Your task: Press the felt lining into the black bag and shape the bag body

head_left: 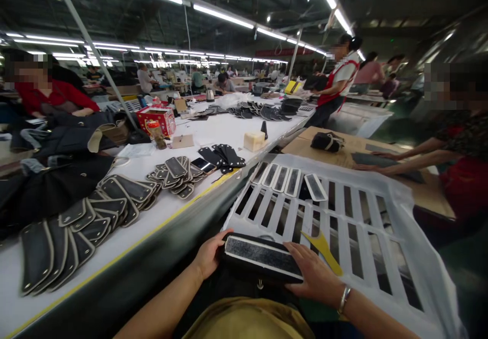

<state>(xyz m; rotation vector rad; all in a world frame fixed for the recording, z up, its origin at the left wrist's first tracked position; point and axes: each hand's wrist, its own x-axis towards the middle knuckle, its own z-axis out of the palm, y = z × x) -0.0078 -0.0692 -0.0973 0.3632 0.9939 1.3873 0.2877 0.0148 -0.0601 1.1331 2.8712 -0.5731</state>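
Observation:
Both hands hold a black, box-like piece (244,269) in front of me; a dark grey strip (263,255) with rough white edges lies along its upper face. My left hand (209,254) grips the left end, thumb on top and the other fingers partly hidden. At the right end, my right hand (316,273) is closed over the edge with its fingers on the strip. A yellow fork-ended piece (324,252) lies beside my right hand on a white slatted plastic crate (324,222). Similar white-edged strips (286,180) rest at the crate's far side.
The long white table (145,237) on the left carries many dark, pale-edged panels (110,202), a phone (203,165) and a cream block (254,141). A co-worker's hands (375,166) are on a dark sheet on the cardboard-topped table (427,191) at right.

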